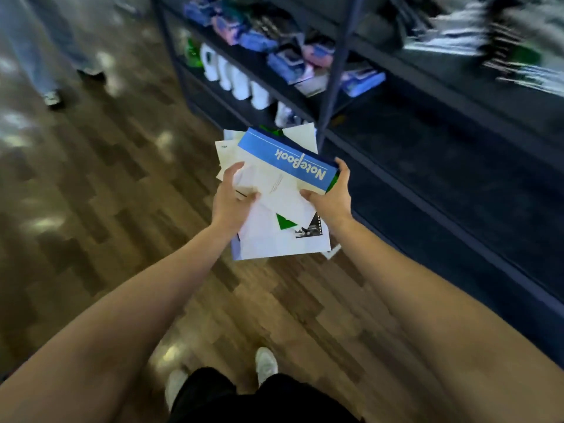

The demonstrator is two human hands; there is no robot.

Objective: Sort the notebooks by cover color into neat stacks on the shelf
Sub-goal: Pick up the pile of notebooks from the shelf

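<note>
Holding a loose, fanned pile of paper-covered notebooks [283, 242] in front of the dark metal shelf unit [442, 160], just short of its upright post. My left hand [232, 198] grips the side of the pile farther from the shelf, thumb on top and fingers curled beneath. My right hand [332, 195] clamps the shelf-side edge, fingers wrapped round the blue-banded cream notebook [287, 161] lying uppermost. A corner of a green cover [285, 222] shows lower in the pile. Because the pile is skewed, I judge it best to square its edges on the bare shelf board first, thumbs pressing down so nothing slides out, then lift off one cover colour at a time.
</note>
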